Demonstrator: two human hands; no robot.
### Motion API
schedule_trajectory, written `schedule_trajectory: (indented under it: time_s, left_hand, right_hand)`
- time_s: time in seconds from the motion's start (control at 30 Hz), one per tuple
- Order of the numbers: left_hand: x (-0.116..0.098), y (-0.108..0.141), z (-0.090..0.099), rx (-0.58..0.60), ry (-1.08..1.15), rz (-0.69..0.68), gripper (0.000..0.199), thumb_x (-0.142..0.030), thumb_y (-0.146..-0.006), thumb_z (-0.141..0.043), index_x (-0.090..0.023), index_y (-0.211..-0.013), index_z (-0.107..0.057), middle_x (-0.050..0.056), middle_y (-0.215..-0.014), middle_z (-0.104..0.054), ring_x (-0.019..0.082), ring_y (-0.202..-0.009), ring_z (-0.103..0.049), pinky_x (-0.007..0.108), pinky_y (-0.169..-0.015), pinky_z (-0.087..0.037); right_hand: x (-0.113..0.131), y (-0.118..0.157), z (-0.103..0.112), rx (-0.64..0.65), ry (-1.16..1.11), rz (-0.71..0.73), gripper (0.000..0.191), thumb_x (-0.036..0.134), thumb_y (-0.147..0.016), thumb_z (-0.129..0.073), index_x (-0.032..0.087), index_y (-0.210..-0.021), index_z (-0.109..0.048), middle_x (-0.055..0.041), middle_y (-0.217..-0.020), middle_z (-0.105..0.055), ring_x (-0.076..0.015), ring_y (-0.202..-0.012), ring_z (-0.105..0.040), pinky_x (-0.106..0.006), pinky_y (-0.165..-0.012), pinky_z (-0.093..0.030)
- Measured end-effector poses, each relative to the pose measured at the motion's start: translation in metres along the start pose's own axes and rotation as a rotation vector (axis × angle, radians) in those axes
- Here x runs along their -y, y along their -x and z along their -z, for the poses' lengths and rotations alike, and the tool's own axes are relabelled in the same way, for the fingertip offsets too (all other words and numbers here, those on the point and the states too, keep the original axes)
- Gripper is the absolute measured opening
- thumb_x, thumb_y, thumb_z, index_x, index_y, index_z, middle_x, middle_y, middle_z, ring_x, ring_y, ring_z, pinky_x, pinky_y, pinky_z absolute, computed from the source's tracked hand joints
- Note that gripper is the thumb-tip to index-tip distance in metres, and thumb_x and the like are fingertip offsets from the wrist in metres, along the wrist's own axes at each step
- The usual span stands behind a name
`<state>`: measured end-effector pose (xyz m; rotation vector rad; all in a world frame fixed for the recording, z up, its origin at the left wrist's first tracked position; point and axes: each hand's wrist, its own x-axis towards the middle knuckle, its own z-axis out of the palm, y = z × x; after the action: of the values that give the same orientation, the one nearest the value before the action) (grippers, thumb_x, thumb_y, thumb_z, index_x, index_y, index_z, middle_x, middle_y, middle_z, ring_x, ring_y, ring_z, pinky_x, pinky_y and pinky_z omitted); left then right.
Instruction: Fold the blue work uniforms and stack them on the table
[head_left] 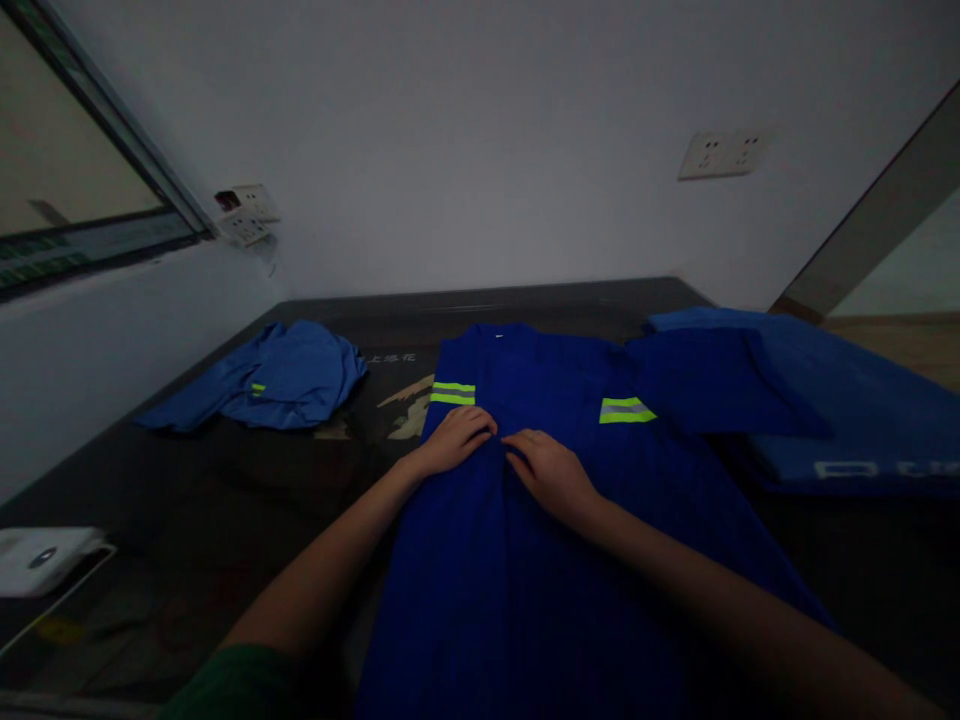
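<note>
A dark blue work jacket (555,365) with yellow-green and grey reflective bands lies front up on the table, its collar at the far side. Its lower end runs out of view. My left hand (457,438) rests on the chest, fingers bent and closed on the front opening's edge. Just to its right, my right hand (551,475) is at the same front edge, thumb and forefinger curled together on the cloth. The fingertips of both hands almost meet. Any small fastener between them is too dark to make out.
A lighter blue crumpled garment (296,375) lies at the left on the dark table (480,305). Blue folded material (847,400) with white lettering sits at the right. A white device (49,560) with a cable is at near left. Wall sockets (721,155) are behind.
</note>
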<state>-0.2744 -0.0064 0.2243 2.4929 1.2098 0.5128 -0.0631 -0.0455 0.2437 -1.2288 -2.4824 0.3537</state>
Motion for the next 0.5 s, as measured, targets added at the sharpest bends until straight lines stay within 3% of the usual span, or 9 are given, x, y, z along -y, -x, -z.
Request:
schedule_trajectory:
  time_s: [0.13, 0.33, 0.4, 0.5]
  left_hand:
    - [0.005, 0.001, -0.004, -0.085, 0.132, 0.028, 0.015, -0.026, -0.094, -0.043, -0.022, -0.101, -0.055, 0.006, -0.105, -0.062, 0.02, -0.103, -0.055, 0.036, -0.095, -0.043]
    - [0.021, -0.001, -0.01, -0.413, 0.277, 0.195, 0.021, -0.014, -0.09, -0.036, -0.018, -0.105, -0.049, 0.009, -0.107, -0.06, 0.019, -0.104, -0.057, 0.036, -0.096, -0.045]
    - [0.024, -0.002, -0.012, -0.433, 0.254, 0.21, 0.023, -0.012, -0.088, -0.035, -0.018, -0.104, -0.05, 0.01, -0.108, -0.06, 0.02, -0.104, -0.057, 0.037, -0.096, -0.045]
    - [0.026, -0.002, -0.017, -0.367, 0.21, 0.201, 0.029, -0.01, -0.088, -0.034, -0.018, -0.109, -0.053, 0.01, -0.111, -0.062, 0.02, -0.106, -0.059, 0.038, -0.097, -0.046]
  right_hand:
    - [0.01, -0.034, 0.008, 0.105, 0.089, -0.148, 0.027, 0.033, -0.096, -0.047, 0.018, -0.106, -0.066, -0.0093, -0.105, -0.068, -0.0216, -0.1, -0.064, -0.032, -0.082, -0.051]
    - [0.028, -0.068, -0.002, 0.161, 0.188, -0.205, 0.035, 0.041, -0.091, -0.055, 0.013, -0.11, -0.064, -0.0151, -0.109, -0.068, -0.0259, -0.1, -0.065, -0.032, -0.078, -0.051]
    - [0.034, -0.076, -0.007, 0.178, 0.215, -0.238, 0.035, 0.038, -0.091, -0.055, 0.011, -0.111, -0.064, -0.0182, -0.108, -0.069, -0.0275, -0.099, -0.067, -0.034, -0.078, -0.051]
    - [0.037, -0.085, -0.014, 0.222, 0.213, -0.267, 0.03, 0.026, -0.095, -0.047, 0.01, -0.111, -0.066, -0.0195, -0.111, -0.069, -0.0273, -0.099, -0.067, -0.036, -0.079, -0.051]
